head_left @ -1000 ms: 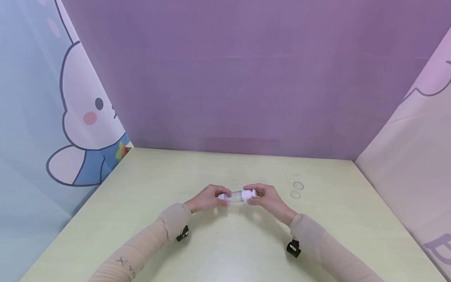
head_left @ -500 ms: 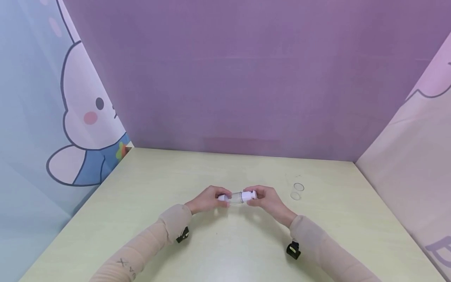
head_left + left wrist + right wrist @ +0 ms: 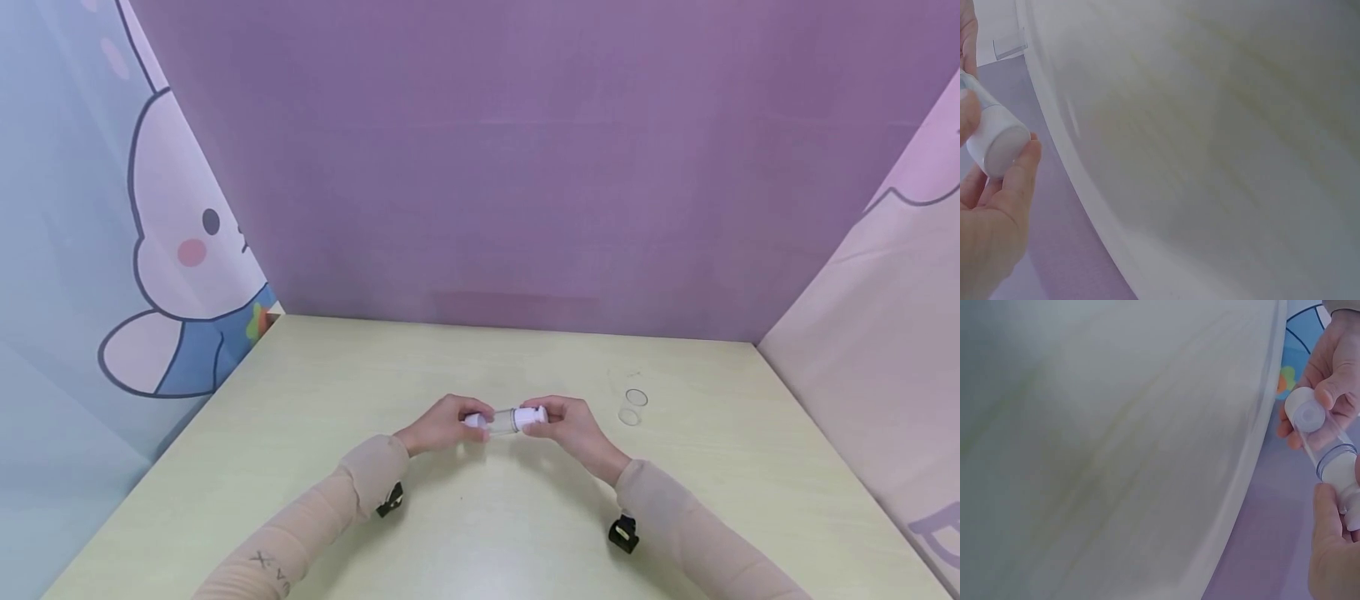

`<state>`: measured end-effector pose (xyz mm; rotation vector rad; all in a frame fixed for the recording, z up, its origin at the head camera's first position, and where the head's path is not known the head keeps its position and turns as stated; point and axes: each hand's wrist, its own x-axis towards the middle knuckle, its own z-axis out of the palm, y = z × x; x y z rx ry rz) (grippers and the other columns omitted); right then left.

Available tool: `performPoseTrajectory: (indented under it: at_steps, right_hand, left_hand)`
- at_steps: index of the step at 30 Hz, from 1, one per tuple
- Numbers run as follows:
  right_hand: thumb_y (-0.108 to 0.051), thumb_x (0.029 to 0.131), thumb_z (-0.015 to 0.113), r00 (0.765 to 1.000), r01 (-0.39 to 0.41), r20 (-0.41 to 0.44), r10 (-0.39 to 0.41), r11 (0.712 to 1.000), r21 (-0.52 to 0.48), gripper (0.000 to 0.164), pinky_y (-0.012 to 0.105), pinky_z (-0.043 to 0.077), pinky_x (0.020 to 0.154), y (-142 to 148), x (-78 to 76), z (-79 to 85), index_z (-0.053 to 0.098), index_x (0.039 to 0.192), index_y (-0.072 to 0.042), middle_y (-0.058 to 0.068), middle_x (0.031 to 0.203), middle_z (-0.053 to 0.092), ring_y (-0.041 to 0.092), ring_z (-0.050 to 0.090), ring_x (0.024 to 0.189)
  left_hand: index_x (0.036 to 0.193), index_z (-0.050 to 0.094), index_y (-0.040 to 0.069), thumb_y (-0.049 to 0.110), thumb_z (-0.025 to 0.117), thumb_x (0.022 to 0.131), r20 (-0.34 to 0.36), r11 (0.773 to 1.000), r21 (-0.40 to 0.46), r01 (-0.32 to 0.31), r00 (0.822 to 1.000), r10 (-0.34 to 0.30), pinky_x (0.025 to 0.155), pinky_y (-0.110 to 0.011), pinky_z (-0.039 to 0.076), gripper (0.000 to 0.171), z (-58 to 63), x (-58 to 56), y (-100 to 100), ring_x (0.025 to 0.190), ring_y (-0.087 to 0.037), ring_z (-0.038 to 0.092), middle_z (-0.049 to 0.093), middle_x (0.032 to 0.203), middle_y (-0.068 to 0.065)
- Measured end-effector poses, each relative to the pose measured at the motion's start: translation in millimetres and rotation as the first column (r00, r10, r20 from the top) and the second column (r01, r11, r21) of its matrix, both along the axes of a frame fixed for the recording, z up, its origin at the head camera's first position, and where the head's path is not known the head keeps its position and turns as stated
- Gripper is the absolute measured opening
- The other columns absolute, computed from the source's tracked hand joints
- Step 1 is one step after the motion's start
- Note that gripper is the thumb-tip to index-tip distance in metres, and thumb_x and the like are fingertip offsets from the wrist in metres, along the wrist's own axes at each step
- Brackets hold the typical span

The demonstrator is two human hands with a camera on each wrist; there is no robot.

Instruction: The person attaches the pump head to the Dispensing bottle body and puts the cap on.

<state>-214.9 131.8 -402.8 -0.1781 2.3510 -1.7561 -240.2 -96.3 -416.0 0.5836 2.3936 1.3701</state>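
Observation:
Both hands hold a small pump bottle [image 3: 503, 421] sideways over the table in the head view. Its middle is a see-through tube, with a white base [image 3: 1004, 147] at one end and a white pump head [image 3: 530, 417] at the other. My left hand [image 3: 444, 423] grips the base between thumb and fingers. At the pump end, my right hand [image 3: 573, 425] pinches the white collar [image 3: 1338, 472] with thumb and fingertips. Through the clear tube, the right wrist view shows a round white disc [image 3: 1309, 417] inside the base.
A clear cylindrical cap [image 3: 633, 407] with a dark rim stands on the pale table [image 3: 360, 358], to the right of my right hand. A purple panel [image 3: 480, 167] closes off the back, with printed curtains [image 3: 60, 275] at the sides.
Both hands keep their grip on the bottle, which stays in almost the same place. The head view has shifted very slightly.

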Motion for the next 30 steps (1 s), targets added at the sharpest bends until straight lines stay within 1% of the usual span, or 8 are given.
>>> performPoseTrajectory:
  at_steps: [7,12,17,21,25,30]
  right_hand:
    - [-0.010,0.073,0.076,0.999,0.042,0.016,-0.042,0.999,0.005,0.033,0.031,0.049,0.084,-2.1,1.5,1.1,0.068,0.104,-0.008,0.006,0.104,0.068,0.015,0.060,0.095]
    - [-0.012,0.074,0.075,0.998,0.050,0.027,-0.050,0.999,0.006,0.034,0.032,0.047,0.083,-2.5,1.8,1.1,0.067,0.106,-0.007,0.006,0.103,0.069,0.014,0.059,0.092]
    - [-0.012,0.075,0.074,0.998,0.055,0.040,-0.055,0.998,-0.008,0.034,0.034,0.047,0.084,-2.6,1.6,-0.6,0.066,0.107,-0.007,0.007,0.102,0.069,0.013,0.060,0.091]
    - [-0.013,0.073,0.076,0.997,0.064,0.038,-0.064,0.998,-0.014,0.033,0.032,0.047,0.083,-3.5,1.5,-0.4,0.067,0.105,-0.006,0.007,0.099,0.070,0.013,0.060,0.089]
    - [-0.013,0.072,0.076,0.997,0.070,0.027,-0.069,0.997,-0.013,0.033,0.031,0.047,0.082,-5.0,3.0,1.3,0.068,0.103,-0.006,0.007,0.098,0.070,0.014,0.060,0.089]
    - [-0.011,0.073,0.075,0.996,0.080,0.028,-0.080,0.997,-0.014,0.032,0.032,0.048,0.083,-6.2,5.5,4.2,0.067,0.104,-0.006,0.008,0.099,0.070,0.015,0.061,0.090]
  left_hand:
    - [0.114,0.062,0.002,0.009,0.071,0.077,-0.013,1.000,0.014,-0.021,1.000,0.022,0.087,-0.033,0.045,0.038,-0.6,0.1,0.2,0.098,-0.017,0.057,0.063,0.114,-0.010]
    - [0.111,0.063,0.003,0.007,0.073,0.075,-0.010,0.999,0.018,-0.045,0.999,0.045,0.086,-0.033,0.045,0.037,-0.8,0.6,1.6,0.097,-0.017,0.058,0.064,0.111,-0.009]
    - [0.107,0.065,0.006,0.006,0.074,0.073,0.014,0.997,0.017,-0.080,0.997,0.079,0.088,-0.035,0.045,0.035,0.4,3.0,3.7,0.098,-0.017,0.058,0.065,0.109,-0.007]
    - [0.104,0.066,0.008,0.006,0.076,0.071,0.020,0.995,0.004,-0.099,0.995,0.099,0.091,-0.038,0.044,0.035,0.9,4.4,5.1,0.102,-0.020,0.059,0.065,0.108,-0.006]
    - [0.102,0.066,0.009,0.007,0.078,0.069,-0.001,0.994,-0.020,-0.105,0.994,0.105,0.093,-0.041,0.042,0.036,0.6,4.4,5.9,0.105,-0.024,0.058,0.066,0.107,-0.006]
    - [0.100,0.066,0.010,0.009,0.079,0.067,-0.025,0.992,-0.053,-0.113,0.993,0.111,0.091,-0.040,0.043,0.035,0.1,4.9,7.6,0.101,-0.021,0.058,0.066,0.106,-0.004]
